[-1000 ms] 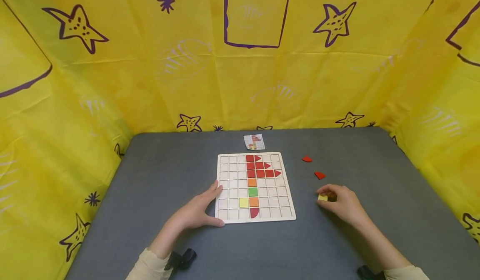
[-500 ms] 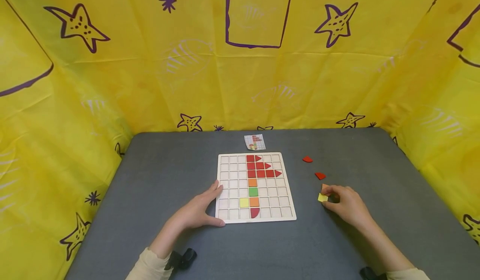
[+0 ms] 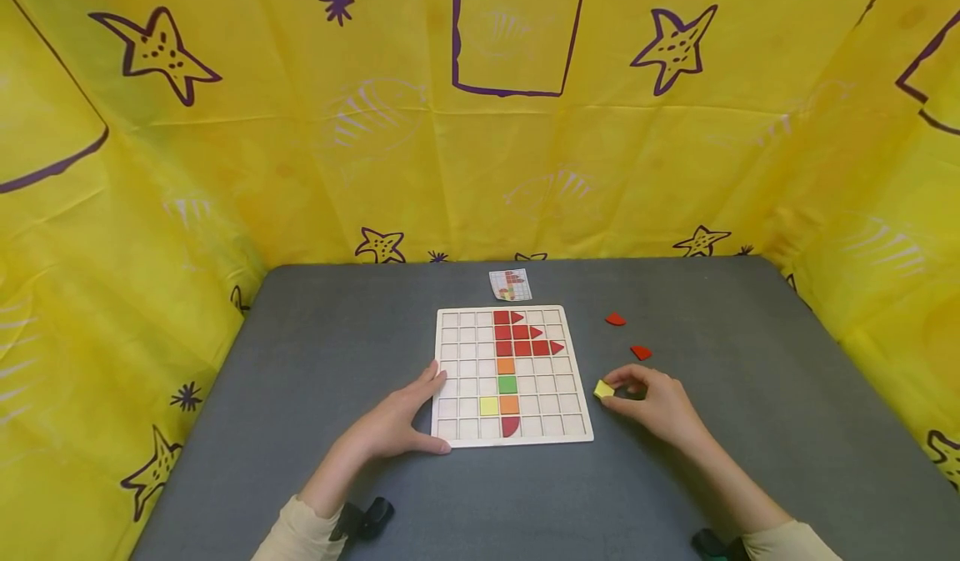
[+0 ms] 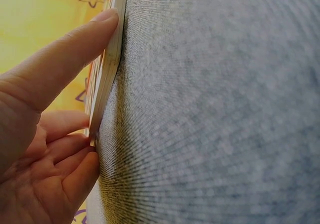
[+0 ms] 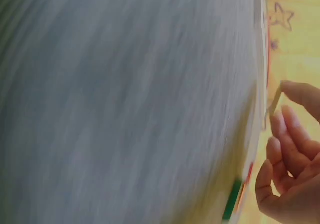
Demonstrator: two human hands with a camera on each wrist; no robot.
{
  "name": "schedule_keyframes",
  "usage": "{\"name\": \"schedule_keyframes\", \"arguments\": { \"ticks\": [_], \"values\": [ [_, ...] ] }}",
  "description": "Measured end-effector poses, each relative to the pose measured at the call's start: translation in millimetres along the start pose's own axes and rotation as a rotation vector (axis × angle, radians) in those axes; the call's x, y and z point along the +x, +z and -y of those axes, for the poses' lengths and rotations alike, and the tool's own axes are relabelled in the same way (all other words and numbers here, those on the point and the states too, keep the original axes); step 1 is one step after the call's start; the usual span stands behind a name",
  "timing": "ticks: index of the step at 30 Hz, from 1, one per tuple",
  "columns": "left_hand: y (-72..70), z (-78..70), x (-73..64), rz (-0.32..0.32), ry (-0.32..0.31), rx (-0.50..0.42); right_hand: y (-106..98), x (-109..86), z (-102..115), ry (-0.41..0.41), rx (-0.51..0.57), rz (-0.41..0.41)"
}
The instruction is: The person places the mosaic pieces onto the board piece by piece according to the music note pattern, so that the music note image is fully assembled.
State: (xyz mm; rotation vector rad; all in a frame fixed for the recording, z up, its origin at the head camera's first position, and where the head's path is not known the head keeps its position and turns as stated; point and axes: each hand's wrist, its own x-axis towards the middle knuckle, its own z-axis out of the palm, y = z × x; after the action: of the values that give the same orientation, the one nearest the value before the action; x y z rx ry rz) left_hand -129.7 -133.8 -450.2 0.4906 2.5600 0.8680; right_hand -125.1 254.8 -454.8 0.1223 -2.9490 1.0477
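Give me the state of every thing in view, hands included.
Board: lying flat, partly filled
Placed tiles: seated in cells
Held tile: raised, off the board
Right hand: pinching that yellow tile
Left hand: touching the board's edge
Far red piece: loose, off the board
Near red piece: loose, off the board
Card: printed side up, beyond the board
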Motion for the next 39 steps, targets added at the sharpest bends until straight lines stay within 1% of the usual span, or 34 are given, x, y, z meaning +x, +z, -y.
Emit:
{"name": "schedule_keyframes", "arguments": {
  "ticks": [2,6,10,17,20,24,29,33,35,37,39],
  "values": [
    [0.2,0.4,0.1,0.0,0.002,-0.001,7,1.8,8,0.013,0.067,0.028],
    [0.4,0.7,0.1,0.001,0.006,-0.006,21,5.5,26,0.01,0.179,0.092],
    [0.8,0.7,0.0,0.0,0.005,-0.005,36,8.4,44,-0.036,0.206,0.146],
    [1.1,0.9,-0.3,-0.001,0.009,0.001,59,10.1,76,-0.173,0.165,0.223],
    [0.7,0.5,-0.4,0.002,0.014,-0.003,68,11.6,86,-0.24,0.142,0.244],
    [0.3,0.6,0.1,0.008,0.018,-0.006,76,12.7,94,-0.342,0.073,0.257],
    [-0.1,1.1,0.4,0.005,0.021,-0.013,82,12.4,102,-0.454,-0.017,0.261],
    [-0.7,0.4,-0.1,0.004,0.019,-0.014,86,13.4,104,-0.596,-0.066,0.231],
    [-1.0,0.2,-0.4,0.005,0.02,-0.012,87,13.9,104,-0.652,-0.078,0.213],
    [-1.3,0.1,-0.7,0.005,0.021,-0.011,87,14.0,104,-0.68,-0.082,0.203],
    [-1.7,-0.2,-1.0,0.006,0.017,-0.011,87,14.0,105,-0.684,-0.086,0.206]
  ]
}}
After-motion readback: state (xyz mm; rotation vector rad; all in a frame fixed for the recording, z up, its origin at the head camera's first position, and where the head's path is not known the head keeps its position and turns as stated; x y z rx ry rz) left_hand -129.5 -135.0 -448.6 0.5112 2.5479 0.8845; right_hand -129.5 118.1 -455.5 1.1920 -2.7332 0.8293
